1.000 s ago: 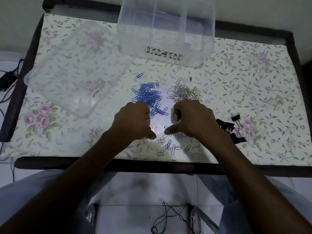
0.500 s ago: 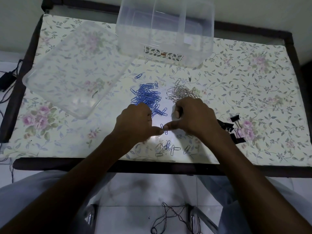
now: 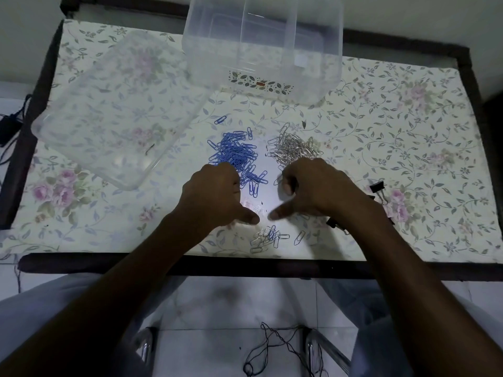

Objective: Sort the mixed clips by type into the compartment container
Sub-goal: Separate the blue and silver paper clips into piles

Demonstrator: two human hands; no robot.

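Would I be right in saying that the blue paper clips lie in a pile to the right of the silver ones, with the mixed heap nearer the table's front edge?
Not quite: the head view shows the blue paper clips piled to the left of the silver ones, not the right. The mixed heap does lie nearer the table's front edge.

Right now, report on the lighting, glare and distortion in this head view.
Head view: dim overall, with one bright patch on the table between the left hand and right hand, washing out the floral pattern there; wide-angle bending bows the table edges; the clear container shows faint reflections; the black binder clips are hard to make out.
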